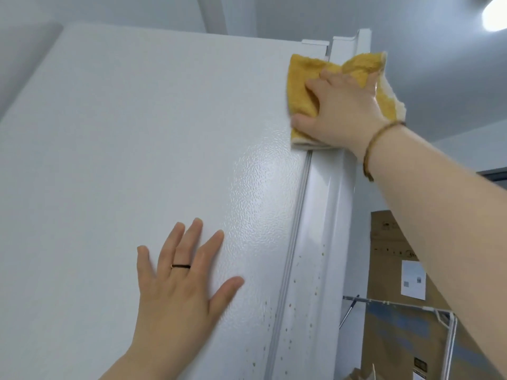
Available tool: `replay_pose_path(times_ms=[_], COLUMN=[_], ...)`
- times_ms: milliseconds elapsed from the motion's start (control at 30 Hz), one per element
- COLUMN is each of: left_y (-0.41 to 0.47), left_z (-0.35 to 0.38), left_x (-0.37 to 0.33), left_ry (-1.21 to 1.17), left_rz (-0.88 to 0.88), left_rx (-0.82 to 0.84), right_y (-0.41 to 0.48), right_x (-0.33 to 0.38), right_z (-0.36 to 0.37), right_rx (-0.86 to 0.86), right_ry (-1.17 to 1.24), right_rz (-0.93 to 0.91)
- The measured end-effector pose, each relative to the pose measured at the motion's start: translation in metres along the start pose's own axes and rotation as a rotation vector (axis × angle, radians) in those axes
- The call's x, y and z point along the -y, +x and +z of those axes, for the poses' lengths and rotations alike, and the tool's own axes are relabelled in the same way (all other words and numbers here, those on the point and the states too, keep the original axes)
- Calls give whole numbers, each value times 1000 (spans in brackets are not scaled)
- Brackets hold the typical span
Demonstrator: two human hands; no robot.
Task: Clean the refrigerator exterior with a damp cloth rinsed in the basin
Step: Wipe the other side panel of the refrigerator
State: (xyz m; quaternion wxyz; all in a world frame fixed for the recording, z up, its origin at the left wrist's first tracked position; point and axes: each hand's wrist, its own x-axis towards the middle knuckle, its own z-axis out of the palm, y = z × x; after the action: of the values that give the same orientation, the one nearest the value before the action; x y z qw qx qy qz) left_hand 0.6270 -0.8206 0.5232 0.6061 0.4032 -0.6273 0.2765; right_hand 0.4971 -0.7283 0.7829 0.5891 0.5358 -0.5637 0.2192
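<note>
The white refrigerator fills the left and middle of the view, its textured side panel facing me. A yellow cloth with a white backing is pressed against the upper right corner, over the seam between the panel and the door edge. My right hand lies flat on the cloth and holds it there, a bracelet on the wrist. My left hand rests flat on the panel lower down, fingers spread, a dark ring on one finger. Small brownish specks dot the door edge near the bottom.
To the right of the refrigerator stand cardboard boxes with a white paper label. A white wire rack leans in front of them. A ceiling lamp glows at the top right.
</note>
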Motion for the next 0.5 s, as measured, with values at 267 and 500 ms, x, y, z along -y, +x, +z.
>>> replay_pose_path(times_ms=[267,500], left_y=[-3,-2], left_z=[8,6], left_x=[0,-1], left_ry=[6,-35], left_rz=[5,-17], left_rx=[-43,-42], right_y=[35,21], right_x=[-20,7], right_z=[-10,1], right_rx=[-15,-23], right_ry=[-101,-46], right_rz=[-11,90])
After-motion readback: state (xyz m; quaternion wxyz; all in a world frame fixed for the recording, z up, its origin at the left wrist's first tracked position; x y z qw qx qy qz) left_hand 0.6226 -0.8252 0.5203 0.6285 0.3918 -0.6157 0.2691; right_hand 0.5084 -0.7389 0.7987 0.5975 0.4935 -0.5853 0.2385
